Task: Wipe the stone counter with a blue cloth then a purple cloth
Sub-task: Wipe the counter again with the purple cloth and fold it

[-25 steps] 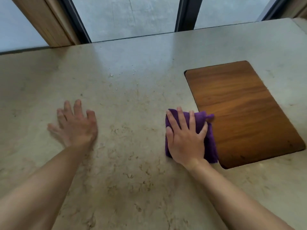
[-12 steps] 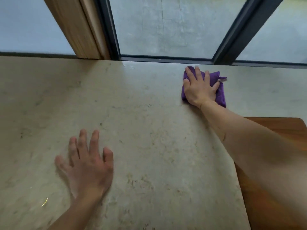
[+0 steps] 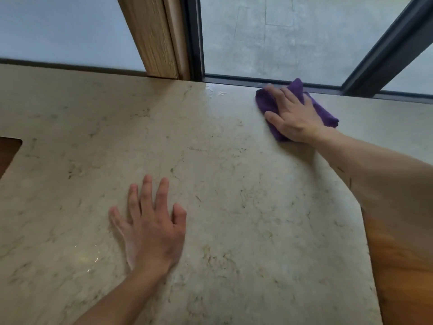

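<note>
Pressing down on the purple cloth [image 3: 328, 114], the right hand [image 3: 294, 116] lies flat with its fingers straight and slightly spread, fingertips pointing up and left toward the dark window frame [image 3: 269, 81]. The cloth is folded into a thick pad and sits on the counter [image 3: 234, 184] right at its far edge, one corner riding up against the frame's bottom rail. Whether that corner actually touches the rail is hard to tell, as the far fingertips are blurred. The right forearm stretches back from the cloth toward the lower right, crossing over the counter's curved edge.

The left hand [image 3: 152, 227] rests palm-down on bare stone well nearer than the cloth and to its left, fingers straight and fanned apart, thumb out to the right, holding nothing. A faint wet sheen shows on the counter just left of this hand.

Left of the cloth along the counter's far edge stands a wooden post [image 3: 152, 36], butted against the window frame. A wood board [image 3: 403, 266] fills a cutout in the counter below the cloth at the right edge, partly under the right arm. A second brown cutout [image 3: 8, 151] shows far to the left of the cloth.
</note>
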The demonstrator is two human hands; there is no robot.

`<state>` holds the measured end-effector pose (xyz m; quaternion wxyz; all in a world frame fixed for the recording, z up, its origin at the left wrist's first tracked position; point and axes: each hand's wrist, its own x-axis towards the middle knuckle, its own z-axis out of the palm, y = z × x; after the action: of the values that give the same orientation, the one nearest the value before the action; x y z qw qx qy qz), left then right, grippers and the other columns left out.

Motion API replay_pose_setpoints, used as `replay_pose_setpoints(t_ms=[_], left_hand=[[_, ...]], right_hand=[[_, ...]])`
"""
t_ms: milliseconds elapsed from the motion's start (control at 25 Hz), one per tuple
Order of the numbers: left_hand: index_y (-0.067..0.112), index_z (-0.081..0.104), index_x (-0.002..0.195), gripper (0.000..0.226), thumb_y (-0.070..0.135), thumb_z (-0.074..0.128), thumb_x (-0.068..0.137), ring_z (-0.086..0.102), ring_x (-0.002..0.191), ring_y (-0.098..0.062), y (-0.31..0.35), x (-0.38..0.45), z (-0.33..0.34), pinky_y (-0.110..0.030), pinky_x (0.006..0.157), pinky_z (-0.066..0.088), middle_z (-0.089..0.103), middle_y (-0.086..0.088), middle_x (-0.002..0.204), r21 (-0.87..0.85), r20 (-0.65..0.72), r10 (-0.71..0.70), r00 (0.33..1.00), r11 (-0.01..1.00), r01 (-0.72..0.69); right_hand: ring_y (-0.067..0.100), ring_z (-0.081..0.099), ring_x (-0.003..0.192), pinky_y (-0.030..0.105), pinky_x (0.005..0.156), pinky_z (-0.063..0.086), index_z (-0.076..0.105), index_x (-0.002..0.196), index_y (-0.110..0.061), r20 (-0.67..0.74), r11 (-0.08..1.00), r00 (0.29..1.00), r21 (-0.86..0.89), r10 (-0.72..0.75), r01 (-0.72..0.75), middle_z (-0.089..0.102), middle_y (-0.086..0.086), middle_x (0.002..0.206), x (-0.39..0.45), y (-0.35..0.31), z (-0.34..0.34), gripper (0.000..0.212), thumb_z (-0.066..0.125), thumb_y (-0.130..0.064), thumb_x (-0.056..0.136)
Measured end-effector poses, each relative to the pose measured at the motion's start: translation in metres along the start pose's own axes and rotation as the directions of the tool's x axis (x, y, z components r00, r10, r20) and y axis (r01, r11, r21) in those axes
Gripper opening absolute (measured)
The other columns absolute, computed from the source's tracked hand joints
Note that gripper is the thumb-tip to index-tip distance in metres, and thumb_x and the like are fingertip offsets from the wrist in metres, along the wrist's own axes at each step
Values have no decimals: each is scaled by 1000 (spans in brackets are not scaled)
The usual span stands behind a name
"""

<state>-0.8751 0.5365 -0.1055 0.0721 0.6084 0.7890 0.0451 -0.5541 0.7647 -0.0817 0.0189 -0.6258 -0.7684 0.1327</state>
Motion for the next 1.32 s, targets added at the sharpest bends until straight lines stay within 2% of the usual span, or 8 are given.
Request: replay_pose_setpoints(t_ms=[200, 480, 720, 880, 1000, 1120, 1240, 1320], left_hand=[[35, 19, 155, 60, 49, 23, 97, -1, 153, -20, 2, -1, -6, -64, 118, -2, 7, 4, 167, -24, 37, -11, 999, 1000, 12], [33, 20, 154, 61, 47, 24, 95, -1, 153, -23, 0, 0, -10, -67, 115, -5, 6, 2, 167, -70, 53, 27, 998, 997, -23], [30, 42, 145, 53, 36, 41, 92, 16, 151, -21, -20, 10, -29, -62, 117, -1, 29, 2, 161, -428, 84, 135, 987, 900, -87], [19, 47, 141, 53, 36, 43, 91, 31, 142, -26, -68, 4, -28, -52, 116, 17, 45, -6, 149, -274, 56, 270, 961, 930, -246], [15, 49, 135, 57, 43, 38, 87, 34, 138, -31, -96, -7, -25, -56, 112, 26, 45, -12, 145, -164, 83, 320, 944, 939, -303], [15, 45, 140, 62, 46, 37, 88, 30, 142, -35, -113, -2, -28, -59, 112, 26, 37, -15, 152, -104, 90, 366, 926, 928, -357], [18, 39, 144, 65, 54, 36, 90, 21, 147, -31, -124, 4, -26, -60, 114, 22, 27, -12, 159, -19, 76, 380, 922, 925, -380], [20, 34, 147, 68, 59, 36, 91, 15, 150, -27, -126, 11, -25, -59, 115, 18, 21, -8, 162, 19, 52, 396, 917, 917, -397]], right_hand=[[12, 3, 154, 54, 122, 2, 18, 156, -36, 0, 997, 997, 16, -75, 75, 7, -16, 167, -68, -34, 20, 58, 29, -53, 102], [9, -3, 154, 49, 122, -5, 11, 158, -40, 45, 1000, 999, 13, -18, 18, 1, -22, 166, -208, -92, 51, 57, 22, -53, 103], [9, -1, 154, 46, 124, 2, 13, 158, -40, 11, 996, 998, -60, 67, -67, 5, -21, 166, -365, -160, 89, 57, 12, -55, 103], [1, -20, 149, 42, 122, -9, 0, 156, -46, 88, 987, 983, -4, 162, -162, -12, -27, 162, -462, -199, 110, 57, 14, -57, 102], [2, -18, 150, 42, 122, -7, -9, 153, -53, 62, 966, 964, -3, 258, -258, -10, -27, 162, -542, -227, 129, 55, 3, -61, 100], [6, -3, 153, 48, 122, 7, 1, 156, -48, -60, 892, 891, 76, 449, -445, 0, -26, 165, -599, -262, 150, 55, 6, -58, 102], [9, 10, 153, 59, 116, 21, 18, 156, -42, -150, 700, 685, 204, 713, -685, 5, -26, 165, -613, -305, 174, 58, 23, -51, 99], [15, 21, 151, 65, 111, 26, 25, 154, -38, -178, 622, 596, 224, 783, -750, 11, -22, 165, -598, -334, 183, 61, 30, -47, 94]])
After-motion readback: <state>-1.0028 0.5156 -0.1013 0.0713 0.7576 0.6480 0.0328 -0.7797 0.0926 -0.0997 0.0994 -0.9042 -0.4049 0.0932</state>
